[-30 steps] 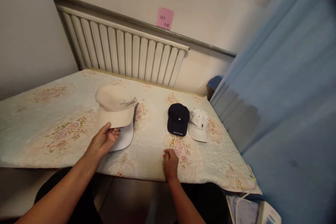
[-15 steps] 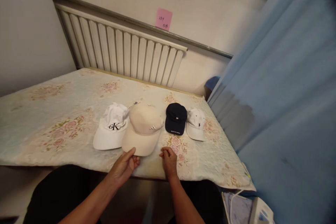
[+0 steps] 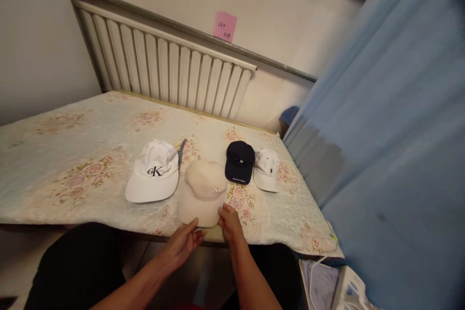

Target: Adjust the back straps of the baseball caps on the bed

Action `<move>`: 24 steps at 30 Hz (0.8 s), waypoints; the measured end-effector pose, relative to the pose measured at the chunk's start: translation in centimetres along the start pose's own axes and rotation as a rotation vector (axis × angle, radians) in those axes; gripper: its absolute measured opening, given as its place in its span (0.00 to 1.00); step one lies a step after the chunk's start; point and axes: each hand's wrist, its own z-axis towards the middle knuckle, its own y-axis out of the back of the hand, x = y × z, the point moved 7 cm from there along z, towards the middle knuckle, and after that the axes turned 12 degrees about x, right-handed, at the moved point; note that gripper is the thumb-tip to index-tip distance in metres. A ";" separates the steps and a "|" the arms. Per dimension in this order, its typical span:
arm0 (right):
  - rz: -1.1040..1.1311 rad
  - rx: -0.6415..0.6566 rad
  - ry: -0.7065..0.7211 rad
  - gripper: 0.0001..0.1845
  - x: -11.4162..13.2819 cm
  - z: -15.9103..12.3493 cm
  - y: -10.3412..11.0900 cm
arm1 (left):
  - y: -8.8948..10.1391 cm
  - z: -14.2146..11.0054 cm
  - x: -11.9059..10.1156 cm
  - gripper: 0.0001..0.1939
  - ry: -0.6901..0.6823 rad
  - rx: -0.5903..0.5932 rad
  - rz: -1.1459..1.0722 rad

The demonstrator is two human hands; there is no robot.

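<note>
A beige baseball cap point(image 3: 204, 181) with small stripes on its front faces me near the bed's front edge. My left hand point(image 3: 183, 244) is closed on the front of its brim, thumb on top. At the brim's right side, my right hand point(image 3: 230, 223) pinches the edge. Left of it lies a white baseball cap point(image 3: 154, 172) with black "CK" lettering and a grey strap behind. To the right, a black baseball cap point(image 3: 240, 162) sits beside a smaller white baseball cap point(image 3: 267, 169) with a dark emblem, the two touching.
The caps rest on a floral bedspread point(image 3: 87, 140). Behind stands a white radiator point(image 3: 160, 58), with a pink note point(image 3: 224, 25) on the wall above. A blue curtain point(image 3: 381, 131) hangs at right. A white box point(image 3: 352, 290) and a cable are at lower right.
The beige cap has come toward me and slightly right, away from the CK cap, uncovering its strap. My right hand has moved up and taken hold of the brim.
</note>
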 end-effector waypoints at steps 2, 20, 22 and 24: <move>0.075 0.015 -0.006 0.20 -0.2 -0.1 0.0 | -0.2 0.1 0.1 0.16 0.033 0.031 -0.010; 0.223 0.200 -0.017 0.26 0.9 -3.4 -0.4 | 1.2 2.7 -6.7 0.16 -0.043 0.096 -0.073; 0.206 0.214 -0.024 0.27 1.0 -4.1 -0.4 | 0.8 2.6 -6.7 0.17 -0.015 0.086 -0.107; 0.193 0.223 -0.022 0.28 1.0 -4.7 -0.4 | 0.1 2.4 -6.9 0.17 -0.002 0.089 -0.133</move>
